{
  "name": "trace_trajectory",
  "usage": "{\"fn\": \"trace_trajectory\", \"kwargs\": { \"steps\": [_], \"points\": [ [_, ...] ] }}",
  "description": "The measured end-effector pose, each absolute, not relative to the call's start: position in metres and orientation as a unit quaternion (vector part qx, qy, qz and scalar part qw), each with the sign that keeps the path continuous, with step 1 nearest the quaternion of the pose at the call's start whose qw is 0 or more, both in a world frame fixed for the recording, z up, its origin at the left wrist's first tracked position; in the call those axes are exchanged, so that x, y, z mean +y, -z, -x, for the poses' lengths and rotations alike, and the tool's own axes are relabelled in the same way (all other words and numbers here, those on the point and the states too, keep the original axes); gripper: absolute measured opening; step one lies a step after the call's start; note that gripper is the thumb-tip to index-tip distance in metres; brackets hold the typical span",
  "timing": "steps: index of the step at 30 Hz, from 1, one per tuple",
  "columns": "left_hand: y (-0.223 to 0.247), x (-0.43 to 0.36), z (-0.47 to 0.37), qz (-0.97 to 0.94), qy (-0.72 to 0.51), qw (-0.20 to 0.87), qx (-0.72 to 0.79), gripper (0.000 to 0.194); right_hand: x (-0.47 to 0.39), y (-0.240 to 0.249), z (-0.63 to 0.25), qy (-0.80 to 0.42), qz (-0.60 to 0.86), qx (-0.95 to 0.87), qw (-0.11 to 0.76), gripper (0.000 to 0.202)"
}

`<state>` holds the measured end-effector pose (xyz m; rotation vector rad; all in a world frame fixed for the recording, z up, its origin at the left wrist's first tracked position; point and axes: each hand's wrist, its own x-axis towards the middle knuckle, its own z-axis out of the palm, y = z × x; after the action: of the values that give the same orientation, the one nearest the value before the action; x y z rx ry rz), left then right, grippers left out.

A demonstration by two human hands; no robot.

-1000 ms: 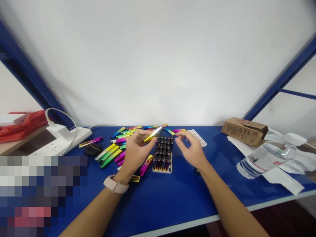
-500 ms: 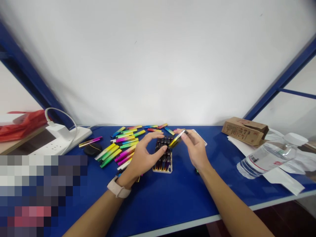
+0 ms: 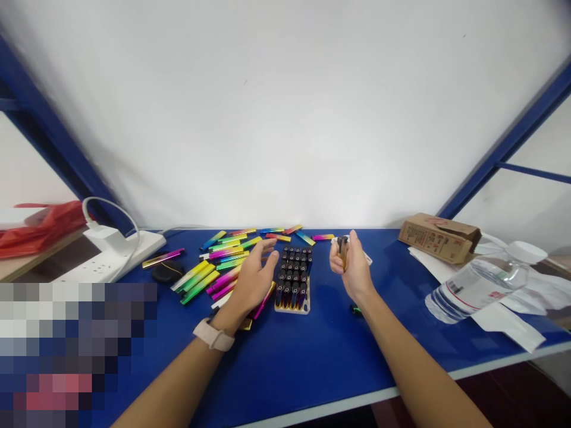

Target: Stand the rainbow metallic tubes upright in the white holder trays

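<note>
The right hand's grip (image 3: 355, 274) is closed around a gold and dark piece (image 3: 342, 252), holding it nearly upright to the right of the rack, its lower end hidden by the fingers. The left hand's grip (image 3: 255, 277) is loose and holds nothing, fingers apart, just beside the rack's left side. Between the two hands, a pale rack (image 3: 292, 310) on the blue table (image 3: 330, 362) carries rows of upright black-topped tubes (image 3: 294, 276). Around and beyond the left hand lie many shiny coloured sticks (image 3: 199, 285), with a black pouch (image 3: 166, 271) beside them. Farther left sits a white power strip (image 3: 96, 262). Well to the right are an open cardboard box (image 3: 439, 239), a tilted clear bottle (image 3: 484, 283) and white paper (image 3: 513, 327).
</note>
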<state>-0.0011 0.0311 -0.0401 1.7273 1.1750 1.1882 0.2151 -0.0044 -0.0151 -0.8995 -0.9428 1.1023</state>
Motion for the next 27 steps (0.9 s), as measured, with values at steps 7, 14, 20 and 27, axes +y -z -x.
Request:
{"fn": "trace_trajectory", "kwargs": {
  "steps": [7,14,20,27],
  "points": [
    [0.0399,0.0318,0.0006,-0.666,-0.453,0.348,0.479,0.031,-0.0008,0.0185,-0.2151,-0.481,0.448,-0.389,0.645,0.059],
    [0.0392,0.0311,0.0000,-0.667,-0.451,0.351,0.478,0.029,0.0013,0.0200,-0.2155,-0.442,0.484,-0.387,0.649,0.044],
    [0.0408,0.0321,0.0010,-0.670,-0.452,0.351,0.472,0.029,0.0002,0.0181,-0.2164,-0.454,0.473,-0.390,0.647,0.048],
    [0.0400,0.0312,0.0012,-0.670,-0.452,0.355,0.469,0.029,0.0026,0.0250,-0.2182,-0.440,0.497,-0.405,0.629,0.045]
  ]
}}
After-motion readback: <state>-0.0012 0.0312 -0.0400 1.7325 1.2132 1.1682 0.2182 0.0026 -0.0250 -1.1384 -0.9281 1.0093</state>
